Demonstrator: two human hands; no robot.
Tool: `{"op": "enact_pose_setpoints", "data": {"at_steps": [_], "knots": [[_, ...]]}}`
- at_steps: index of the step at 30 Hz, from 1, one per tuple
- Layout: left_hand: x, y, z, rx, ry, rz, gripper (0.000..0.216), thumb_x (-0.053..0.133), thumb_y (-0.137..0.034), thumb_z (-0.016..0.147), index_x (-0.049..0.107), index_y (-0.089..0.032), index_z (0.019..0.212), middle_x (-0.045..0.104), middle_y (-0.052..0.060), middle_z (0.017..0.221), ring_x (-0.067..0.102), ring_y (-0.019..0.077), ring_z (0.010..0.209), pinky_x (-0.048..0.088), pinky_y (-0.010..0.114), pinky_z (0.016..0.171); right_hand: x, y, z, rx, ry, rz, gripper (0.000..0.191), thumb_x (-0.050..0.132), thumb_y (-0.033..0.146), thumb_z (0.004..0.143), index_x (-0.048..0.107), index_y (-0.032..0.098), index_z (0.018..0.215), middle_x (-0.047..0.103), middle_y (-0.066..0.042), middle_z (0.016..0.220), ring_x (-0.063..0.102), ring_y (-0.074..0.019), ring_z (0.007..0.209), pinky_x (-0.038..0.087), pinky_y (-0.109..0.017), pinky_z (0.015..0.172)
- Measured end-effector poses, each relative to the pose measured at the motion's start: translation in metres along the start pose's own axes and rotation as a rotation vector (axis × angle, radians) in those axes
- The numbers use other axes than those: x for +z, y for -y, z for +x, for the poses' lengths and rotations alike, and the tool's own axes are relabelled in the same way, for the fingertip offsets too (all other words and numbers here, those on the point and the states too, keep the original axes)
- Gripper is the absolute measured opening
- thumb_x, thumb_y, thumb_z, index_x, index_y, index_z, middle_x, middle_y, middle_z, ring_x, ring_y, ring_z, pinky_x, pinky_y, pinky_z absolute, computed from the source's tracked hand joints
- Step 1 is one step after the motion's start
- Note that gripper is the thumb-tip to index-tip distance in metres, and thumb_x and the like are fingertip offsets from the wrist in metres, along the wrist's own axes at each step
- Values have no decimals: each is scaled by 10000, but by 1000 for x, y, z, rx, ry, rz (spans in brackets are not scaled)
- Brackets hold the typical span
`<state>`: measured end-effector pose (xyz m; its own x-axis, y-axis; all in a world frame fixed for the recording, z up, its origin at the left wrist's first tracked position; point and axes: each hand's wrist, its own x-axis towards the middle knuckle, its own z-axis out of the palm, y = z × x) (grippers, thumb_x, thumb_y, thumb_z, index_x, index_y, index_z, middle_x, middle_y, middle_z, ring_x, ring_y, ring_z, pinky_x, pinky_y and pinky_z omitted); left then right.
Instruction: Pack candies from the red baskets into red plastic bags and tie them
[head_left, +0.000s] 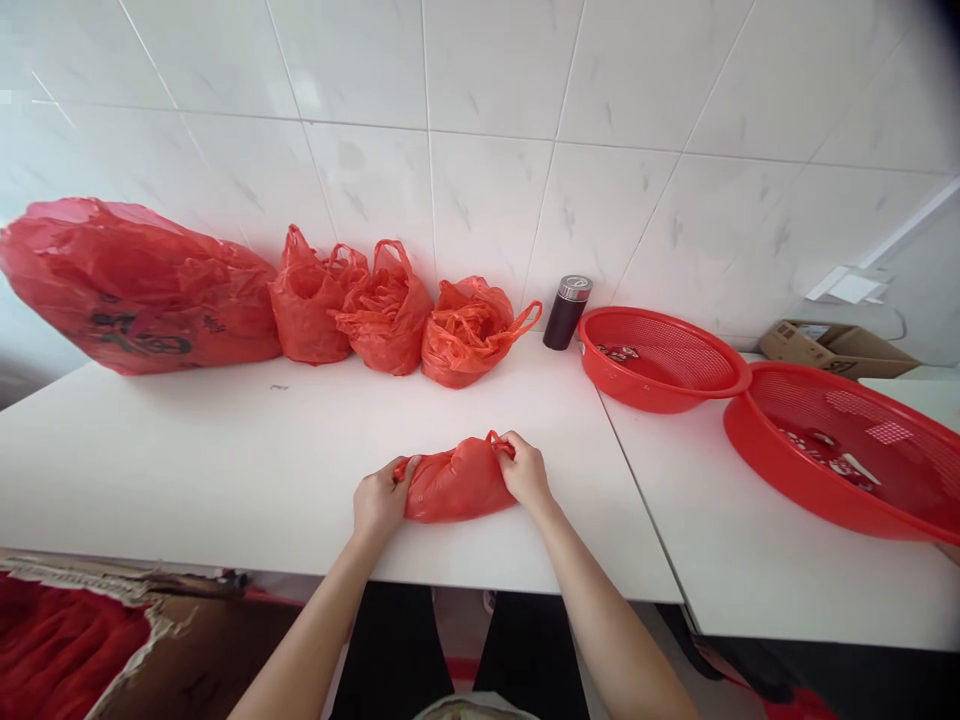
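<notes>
A small stuffed red plastic bag lies on the white table near its front edge. My left hand grips the bag's left end. My right hand pinches the handle loops at its upper right. Both hands are closed on the plastic.
Along the tiled wall stand a large red bag at the left and three smaller filled red bags. A dark flask stands beside two red mesh baskets. A cardboard box sits far right; an open carton is below left.
</notes>
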<state>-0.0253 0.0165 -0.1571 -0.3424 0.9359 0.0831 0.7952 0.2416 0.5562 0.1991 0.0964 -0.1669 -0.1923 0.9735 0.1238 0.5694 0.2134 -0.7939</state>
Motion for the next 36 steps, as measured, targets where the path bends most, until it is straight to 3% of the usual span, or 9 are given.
{"op": "enact_pose_setpoints", "data": {"at_steps": [6,10,19,21,23,28,30,33,36], "knots": [[1,-3,12,46,-10,224,256,426,-226,861,678,-256,898,734,61,778,621,220,666,330,308,660,2,4,5,33,18,-234,155,461,124,770,557,245,747,621,36,734,494,-141,636,272,-249,565],[6,-2,15,108,-7,301,246,414,-175,847,644,-235,911,726,49,729,631,222,642,338,350,788,2,4,8,43,11,-292,158,461,120,778,556,246,767,617,29,745,495,-145,640,243,-257,556],[7,-1,10,166,-13,326,247,382,-140,852,606,-204,936,730,61,773,639,240,663,340,389,821,8,-2,3,99,-38,-95,77,567,169,766,570,237,731,599,33,727,521,-136,674,344,-243,626],[4,1,6,171,-9,301,230,377,-162,868,597,-209,916,727,59,802,648,241,711,349,387,823,-10,-12,9,147,-68,28,59,641,256,747,596,243,783,607,35,729,547,-133,674,399,-237,646],[-1,7,1,163,-11,262,212,375,-242,905,585,-218,881,720,54,835,653,243,781,365,382,827,-49,-26,22,231,-155,166,258,652,408,763,603,241,953,624,9,789,577,-138,673,456,-248,643],[-17,12,4,47,-56,114,348,366,-498,928,551,-222,1028,685,73,1035,662,210,809,468,325,703,-184,-68,70,488,-537,474,660,93,652,913,368,194,1301,579,-129,1060,630,-171,777,549,-338,633],[-19,-2,9,63,-93,47,418,375,-546,915,532,-231,1141,637,87,1182,649,221,942,494,326,734,-219,-78,84,549,-612,571,593,158,620,922,349,209,1304,566,-131,1103,640,-182,807,570,-381,638],[-10,-34,12,250,-125,33,454,390,-512,925,521,-252,1274,533,91,1371,527,267,1203,438,407,953,-234,-85,95,571,-674,686,386,375,401,903,397,244,1255,584,-99,1110,646,-183,822,588,-425,659],[11,-53,8,407,-23,193,453,379,-429,947,505,-297,1362,431,65,1492,385,316,1349,297,524,1079,-223,-87,90,529,-713,765,430,424,196,806,429,236,1234,611,-90,1096,655,-181,825,596,-437,678]]}}
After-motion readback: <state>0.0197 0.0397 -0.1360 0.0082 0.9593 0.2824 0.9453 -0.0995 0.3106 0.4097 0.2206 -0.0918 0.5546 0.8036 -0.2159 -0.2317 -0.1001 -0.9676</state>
